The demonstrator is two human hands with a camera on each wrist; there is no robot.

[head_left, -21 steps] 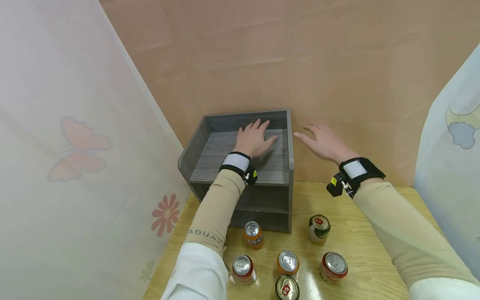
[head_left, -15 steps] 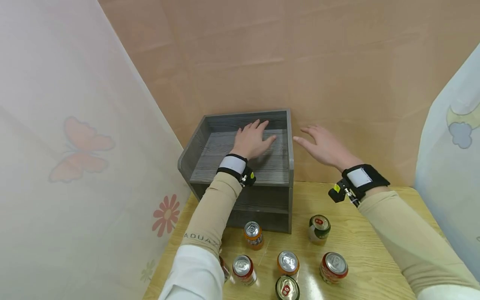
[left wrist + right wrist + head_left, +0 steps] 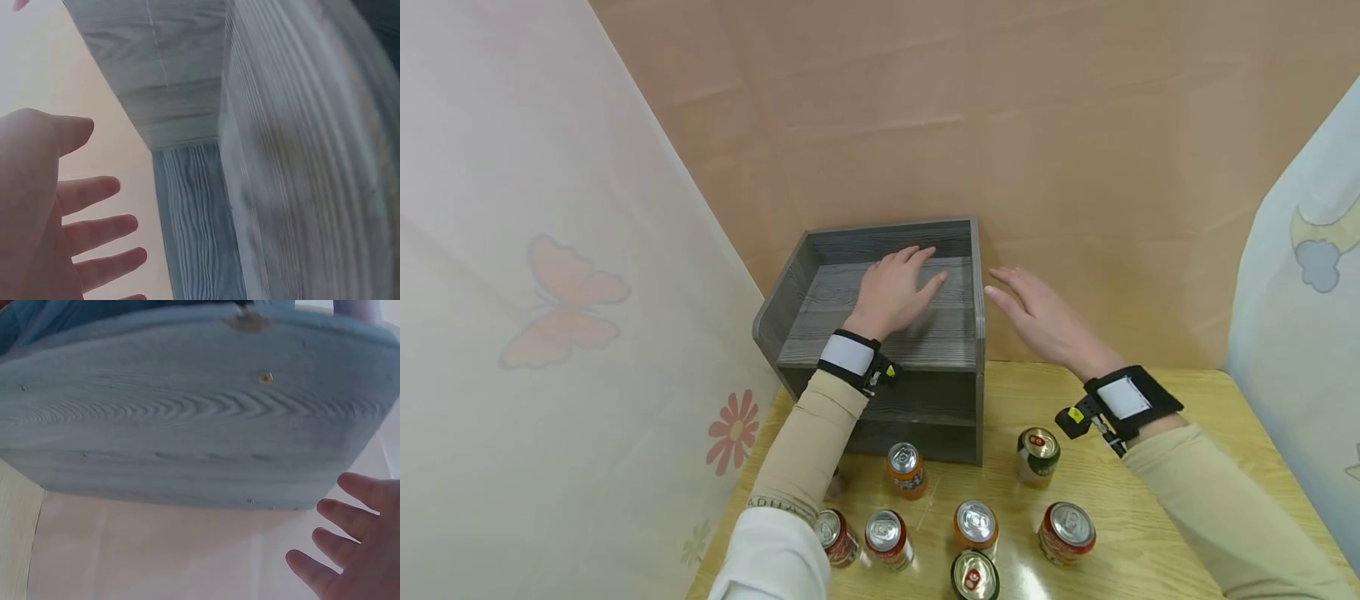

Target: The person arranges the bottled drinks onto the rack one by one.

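A creased tan backdrop (image 3: 880, 108) hangs behind the pale wood-grained surface (image 3: 1135, 542), which has a rounded far right corner and a bright glare near its front. Along the left, a white sheet (image 3: 490, 483) bears a pink butterfly (image 3: 572, 283), a red flower (image 3: 733, 429) and a fainter greenish one below; the right-hand sheet (image 3: 1277, 283) shows a yellow crescent moon (image 3: 1333, 233) overlapped by a blue-grey cloud (image 3: 1317, 265).

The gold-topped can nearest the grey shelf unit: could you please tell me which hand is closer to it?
The right hand, in the air above and beyond the can, right of the shelf unit. The left hand is farther off, over the upper shelf.
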